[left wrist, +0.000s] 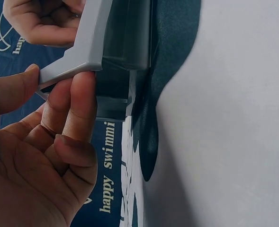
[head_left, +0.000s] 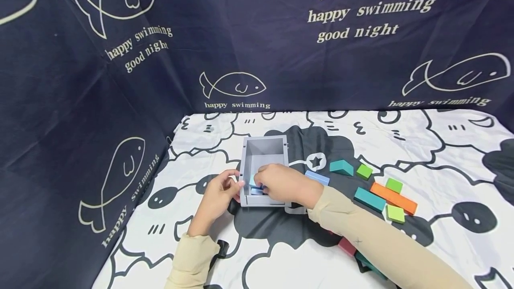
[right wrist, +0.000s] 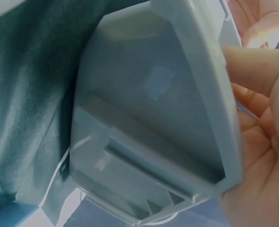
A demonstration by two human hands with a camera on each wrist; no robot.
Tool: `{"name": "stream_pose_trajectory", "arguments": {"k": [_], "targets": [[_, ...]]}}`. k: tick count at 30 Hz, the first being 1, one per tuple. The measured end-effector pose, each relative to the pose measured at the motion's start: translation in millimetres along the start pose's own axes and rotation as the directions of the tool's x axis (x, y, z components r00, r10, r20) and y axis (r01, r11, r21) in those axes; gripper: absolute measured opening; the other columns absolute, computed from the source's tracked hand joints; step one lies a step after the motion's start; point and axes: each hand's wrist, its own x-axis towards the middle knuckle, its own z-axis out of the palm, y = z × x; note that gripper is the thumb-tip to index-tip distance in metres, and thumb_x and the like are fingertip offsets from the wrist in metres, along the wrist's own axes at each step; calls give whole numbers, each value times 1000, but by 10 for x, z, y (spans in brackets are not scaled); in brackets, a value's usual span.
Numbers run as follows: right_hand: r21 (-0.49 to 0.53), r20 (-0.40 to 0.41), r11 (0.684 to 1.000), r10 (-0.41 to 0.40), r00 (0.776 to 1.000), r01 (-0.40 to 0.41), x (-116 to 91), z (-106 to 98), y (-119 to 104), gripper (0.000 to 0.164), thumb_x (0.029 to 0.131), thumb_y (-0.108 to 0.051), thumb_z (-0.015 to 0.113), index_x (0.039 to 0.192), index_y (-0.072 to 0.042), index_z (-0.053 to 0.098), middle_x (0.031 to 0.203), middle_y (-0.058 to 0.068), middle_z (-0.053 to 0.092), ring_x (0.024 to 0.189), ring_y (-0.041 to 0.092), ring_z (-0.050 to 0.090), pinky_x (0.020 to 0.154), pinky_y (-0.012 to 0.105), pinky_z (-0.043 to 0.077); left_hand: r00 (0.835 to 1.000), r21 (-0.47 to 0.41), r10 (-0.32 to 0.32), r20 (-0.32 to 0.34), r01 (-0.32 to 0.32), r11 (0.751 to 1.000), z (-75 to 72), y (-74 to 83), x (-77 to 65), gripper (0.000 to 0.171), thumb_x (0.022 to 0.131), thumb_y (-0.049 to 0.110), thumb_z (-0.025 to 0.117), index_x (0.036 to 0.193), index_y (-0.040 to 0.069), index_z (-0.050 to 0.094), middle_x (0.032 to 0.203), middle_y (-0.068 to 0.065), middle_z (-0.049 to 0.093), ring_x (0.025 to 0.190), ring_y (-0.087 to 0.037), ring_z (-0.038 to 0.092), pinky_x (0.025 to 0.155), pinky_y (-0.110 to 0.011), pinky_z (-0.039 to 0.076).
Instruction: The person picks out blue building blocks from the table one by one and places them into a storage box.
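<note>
A grey open-topped box stands on the patterned cloth. At its left rim, my left hand pinches the edge between thumb and fingers; the left wrist view shows the fingertips under the rim. My right hand reaches over the right wall into the box, its curled fingers pinching a blue block, mostly hidden by the fingers. Another light blue block lies at the near end inside. In the right wrist view, the box's outer wall hides the fingertips.
Right of the box lie a blue block, a teal triangular block, an orange bar, a teal block and several green blocks. A red block and a dark green one show beside the right sleeve.
</note>
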Motion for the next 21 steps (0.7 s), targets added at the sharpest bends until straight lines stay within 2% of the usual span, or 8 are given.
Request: {"name": "stream_pose_trajectory", "arguments": {"k": [7, 15, 21], "targets": [[80, -60, 996, -35, 998, 40, -63, -88, 13, 11, 78, -2, 72, 87, -7, 70, 84, 3, 66, 73, 12, 57, 69, 33, 54, 1000, 3, -6, 5, 6, 1000, -9, -10, 2, 20, 89, 10, 65, 107, 3, 59, 61, -16, 60, 51, -19, 63, 48, -22, 43], [219, -120, 976, 23, 993, 4, -241, -122, 130, 15, 83, -11, 71, 98, -10, 70, 105, -1, 64, 96, 11, 57, 83, 36, 52, 1000, 21, -15, -2, 15, 1000, -6, -10, 1, 20, 89, 12, 66, 107, 5, 60, 61, -17, 60, 51, -19, 63, 50, -24, 43], [194, -191, 981, 49, 980, -11, -386, -161, 237, 22, 83, -17, 72, 104, -13, 68, 123, 6, 56, 115, 16, 46, 90, 42, 48, 1000, 18, -24, -8, 24, 1000, -8, -4, 0, 22, 89, 13, 66, 108, 5, 61, 61, -17, 60, 52, -19, 63, 51, -24, 43]]}}
